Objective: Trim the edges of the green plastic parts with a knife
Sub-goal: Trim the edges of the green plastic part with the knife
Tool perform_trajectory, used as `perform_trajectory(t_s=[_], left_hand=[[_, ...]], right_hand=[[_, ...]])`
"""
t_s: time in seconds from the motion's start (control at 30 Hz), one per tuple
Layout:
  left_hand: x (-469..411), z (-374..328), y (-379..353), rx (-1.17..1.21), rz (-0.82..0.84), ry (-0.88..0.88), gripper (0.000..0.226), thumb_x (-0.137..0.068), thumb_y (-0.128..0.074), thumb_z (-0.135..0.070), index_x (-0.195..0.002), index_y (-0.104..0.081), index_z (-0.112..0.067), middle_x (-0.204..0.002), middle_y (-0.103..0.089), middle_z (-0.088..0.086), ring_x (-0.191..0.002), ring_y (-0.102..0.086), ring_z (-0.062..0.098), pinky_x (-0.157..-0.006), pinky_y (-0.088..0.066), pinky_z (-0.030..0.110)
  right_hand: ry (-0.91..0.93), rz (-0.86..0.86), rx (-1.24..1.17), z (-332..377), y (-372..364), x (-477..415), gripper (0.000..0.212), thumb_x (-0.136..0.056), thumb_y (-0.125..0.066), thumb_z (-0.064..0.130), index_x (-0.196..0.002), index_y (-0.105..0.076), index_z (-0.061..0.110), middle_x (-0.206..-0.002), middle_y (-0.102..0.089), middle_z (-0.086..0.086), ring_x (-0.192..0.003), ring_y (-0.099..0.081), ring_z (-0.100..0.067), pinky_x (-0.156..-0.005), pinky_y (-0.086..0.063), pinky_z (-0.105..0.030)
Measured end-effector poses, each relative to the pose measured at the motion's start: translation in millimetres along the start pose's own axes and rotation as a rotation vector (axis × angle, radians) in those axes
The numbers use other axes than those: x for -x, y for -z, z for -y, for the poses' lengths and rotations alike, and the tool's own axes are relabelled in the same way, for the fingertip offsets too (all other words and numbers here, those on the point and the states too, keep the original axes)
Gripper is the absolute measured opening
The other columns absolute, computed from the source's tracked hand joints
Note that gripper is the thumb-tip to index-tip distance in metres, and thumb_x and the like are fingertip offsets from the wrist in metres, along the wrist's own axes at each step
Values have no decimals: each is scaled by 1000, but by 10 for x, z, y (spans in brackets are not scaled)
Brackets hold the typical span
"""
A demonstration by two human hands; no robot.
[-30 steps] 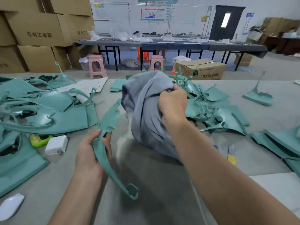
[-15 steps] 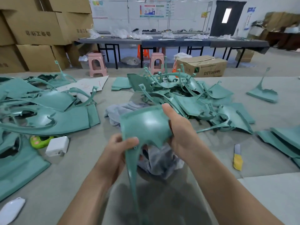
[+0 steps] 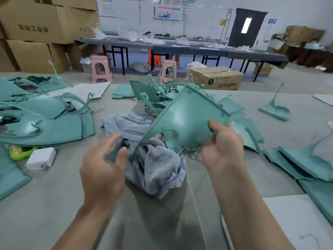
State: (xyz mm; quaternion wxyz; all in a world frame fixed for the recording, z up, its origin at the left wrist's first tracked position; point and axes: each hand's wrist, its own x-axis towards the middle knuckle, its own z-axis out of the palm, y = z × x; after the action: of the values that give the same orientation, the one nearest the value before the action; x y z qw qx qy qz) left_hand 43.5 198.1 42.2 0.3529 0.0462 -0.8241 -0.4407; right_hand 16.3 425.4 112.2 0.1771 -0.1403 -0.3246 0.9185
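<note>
Right hand [image 3: 222, 148]: raised over table [image 3: 54, 192], thumb on top and fingers curled beneath, pinching lower right corner of green plastic part [image 3: 185, 121]. Part held tilted above grey cloth [image 3: 155, 159], thin prong pointing down-left. Left hand [image 3: 102, 166]: fingers spread and loosely bent, gripping nothing, just beside prong tip, blurred. Half a second earlier: both hands on part, held lower and closer to body; now released by left, swung up and rightward. Pile of green parts [image 3: 158, 98] behind; white charger [image 3: 41, 157] at left.
</note>
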Motion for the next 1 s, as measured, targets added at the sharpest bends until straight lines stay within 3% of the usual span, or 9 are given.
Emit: perform_trajectory(t_s=[0.1,0.17,0.27,0.4,0.5,0.63,0.7,0.87,1.0], left_hand=[[42,21,7,-16,15,53,57,-88,-68,-36,-141,-47,-32,-124,-67,-13,-120,-60,22,-102,-44,41],[145,-84,-50,-34,29,-39,53,-88,-70,-33,-135,-45,-31,-104,-69,-19,-99,-68,22,-85,-48,37],[340,-217,-122,-33,129,-199,38,-85,-62,-47,-118,-49,-34,-74,-64,-24,-68,-61,2,-59,-43,18],[431,-260,-149,219,245,-61,69,-77,-61,-61,-142,-38,-52,-101,-61,-46,-98,-58,-24,-74,-39,-4],[431,-251,-125,354,294,-101,95,-78,-68,-56,-156,-15,-50,-136,-50,-42,-127,-51,-12,-91,-39,-1],[395,-191,-135,289,380,-165,104,-78,-68,-54,-159,-3,-46,-134,-36,-56,-116,-43,-30,-85,-36,-7],[355,-168,-130,235,395,-110,98,-77,-63,-58,-156,-6,-52,-130,-40,-56,-113,-43,-31,-84,-35,-6],[297,-37,-165,30,220,39,54,-88,-46,-58,-142,-46,-47,-102,-73,-13,-98,-67,19,-75,-45,30],[325,-113,-109,83,163,-50,35,-82,-57,-54,-115,-57,-43,-101,-70,-30,-102,-65,-7,-79,-45,13]], right_hand=[[-50,32,38,-174,270,125,35,-91,-52,-17,-104,-64,13,-91,-78,-5,-80,-73,-20,-71,-61,-33],[-22,105,200,-230,435,175,37,-87,-55,-20,-102,-64,12,-91,-75,-5,-86,-69,-22,-82,-56,-38],[54,239,450,-197,579,191,40,-79,-56,-26,-85,-57,14,-80,-64,-7,-82,-57,-24,-76,-48,-38],[240,456,686,-101,643,202,38,-74,-69,-18,-73,-54,16,-74,-53,-15,-72,-49,-24,-67,-43,-38],[326,562,1015,-170,623,307,20,-70,-73,-3,-80,-67,13,-74,-68,-8,-70,-61,-36,-63,-55,-50],[374,567,1326,-471,577,558,11,-75,-75,11,-83,-71,17,-72,-72,7,-67,-68,-8,-60,-57,-31],[350,576,1343,-562,523,678,11,-78,-70,27,-84,-69,17,-72,-72,5,-66,-67,-11,-57,-54,-31],[150,440,1239,-359,479,643,21,-70,-68,43,-87,-74,33,-73,-75,11,-68,-70,-6,-65,-56,-30],[312,368,1312,-235,555,558,20,-78,-67,37,-75,-66,17,-57,-62,3,-52,-54,-8,-51,-44,-29]])
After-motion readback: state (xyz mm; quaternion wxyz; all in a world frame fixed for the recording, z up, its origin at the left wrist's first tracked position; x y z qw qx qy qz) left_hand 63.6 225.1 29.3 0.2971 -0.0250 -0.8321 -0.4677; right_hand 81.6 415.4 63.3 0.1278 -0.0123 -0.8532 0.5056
